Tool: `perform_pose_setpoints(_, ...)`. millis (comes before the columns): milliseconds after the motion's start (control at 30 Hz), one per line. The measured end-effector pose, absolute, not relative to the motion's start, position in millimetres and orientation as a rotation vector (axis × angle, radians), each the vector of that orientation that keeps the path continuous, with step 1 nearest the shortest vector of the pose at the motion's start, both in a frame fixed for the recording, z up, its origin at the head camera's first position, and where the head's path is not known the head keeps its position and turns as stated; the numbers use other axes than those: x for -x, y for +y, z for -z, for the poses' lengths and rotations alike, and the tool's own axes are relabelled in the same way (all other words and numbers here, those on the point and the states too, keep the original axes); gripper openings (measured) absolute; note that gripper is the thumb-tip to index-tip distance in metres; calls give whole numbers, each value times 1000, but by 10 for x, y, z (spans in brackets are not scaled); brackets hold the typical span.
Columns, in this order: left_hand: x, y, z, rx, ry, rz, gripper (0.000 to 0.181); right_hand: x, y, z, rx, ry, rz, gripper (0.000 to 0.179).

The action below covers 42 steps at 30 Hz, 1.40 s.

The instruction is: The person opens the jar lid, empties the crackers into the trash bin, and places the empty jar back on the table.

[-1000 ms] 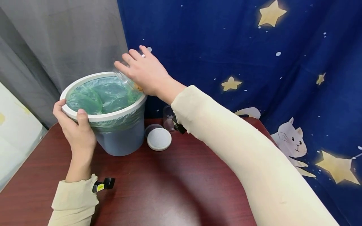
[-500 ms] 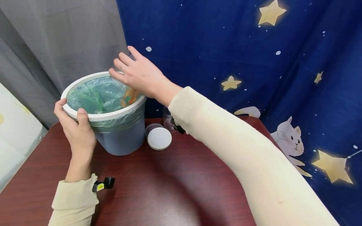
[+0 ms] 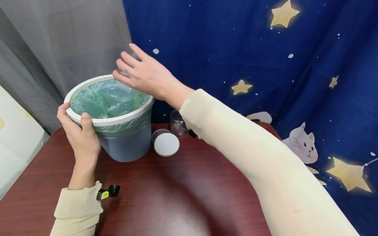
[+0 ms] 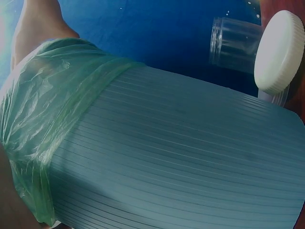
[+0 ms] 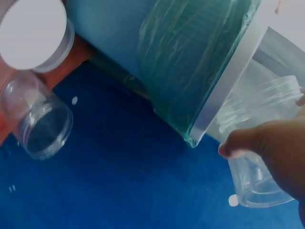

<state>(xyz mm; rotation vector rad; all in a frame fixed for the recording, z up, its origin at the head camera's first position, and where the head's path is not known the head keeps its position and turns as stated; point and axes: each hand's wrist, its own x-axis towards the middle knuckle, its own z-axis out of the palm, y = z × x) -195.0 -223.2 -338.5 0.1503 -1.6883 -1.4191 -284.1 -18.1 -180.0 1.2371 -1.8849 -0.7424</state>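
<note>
A blue-grey trash bin (image 3: 127,149) with a white rim (image 3: 118,122) and a green plastic liner (image 3: 124,130) stands on the table. My left hand (image 3: 82,139) grips the rim at its left side, thumb over the front edge and fingers on the outside. Over the bin's far right side, my right hand (image 3: 147,75) holds a clear plastic jar (image 5: 259,188). The right wrist view shows the jar's threaded mouth leaning over the rim, with thumb and fingers round its body. No contents show in the jar. In the head view my hand hides most of it.
A white ribbed lid (image 3: 166,145) leans on a clear round piece (image 3: 159,131) right of the bin. Behind them stands another clear jar (image 3: 177,124), partly hidden by my right sleeve. Grey and blue curtains (image 3: 206,49) hang behind the dark red table (image 3: 153,196).
Something orange-brown that was in the tilted jar dropped into the bin and is out of sight now. My right hand shifted slightly left; the left hand stayed on the rim.
</note>
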Motion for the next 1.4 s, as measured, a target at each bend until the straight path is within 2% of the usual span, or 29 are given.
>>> perform_pose_setpoints(333, 1967, -2148, 3390, -156, -1711, 1388, 62, 2879, 284, 1913, -1068, -2253, 117, 84)
perform_pose_setpoints(633, 2031, -2070, 3428, -156, -1734, 1372, 64, 2825, 991, 2349, -791, -2471, -682, 112)
perform_pose_setpoints(1033, 1987, -2144, 3406, -171, -1744, 1335, 60, 2633, 1354, 3102, -424, -2417, -1169, 111)
perform_pose_setpoints(1400, 1989, -2146, 3414, -183, -1750, 1332, 60, 2532, 1482, 3744, -348, -2192, -1574, 104)
